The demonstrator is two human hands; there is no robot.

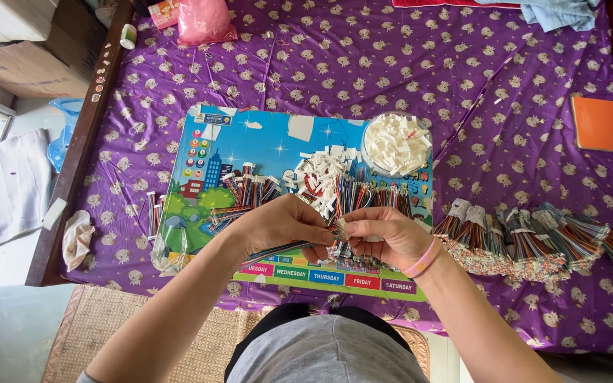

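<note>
Surface: a purple patterned cloth (363, 64) covers the low table; a colourful picture board (264, 142) lies on it in front of the person.
On the board: a clear round bowl (396, 145) of small white connectors sits at the far right corner; a loose pile of white connectors (321, 174) lies just left of it; cut multicoloured wires (250, 191) are spread across the middle.
Right of the board: bundled wire sets (533, 241) lie in a row on the cloth, close to the right forearm.
Farther off: an orange notebook (602, 124) at the right edge, a pink plastic bag (203, 20) at the far side, a crumpled cloth (77, 237) at the left table edge.
In the way: the loose wires and connectors crowd the board right behind the hands; nothing lies between the two hands except the wire set they share.
Left hand (282, 223): fingers curled narrow, pinching a striped wire ribbon (285, 248) that trails back under the palm.
Right hand (384, 237): fingers closed narrow on a small white connector (340, 228) at the ribbon's end; a pink wristband sits on the wrist.
Where the work is: over the near edge of the board, the fingertips of both hands meeting at the connector.
</note>
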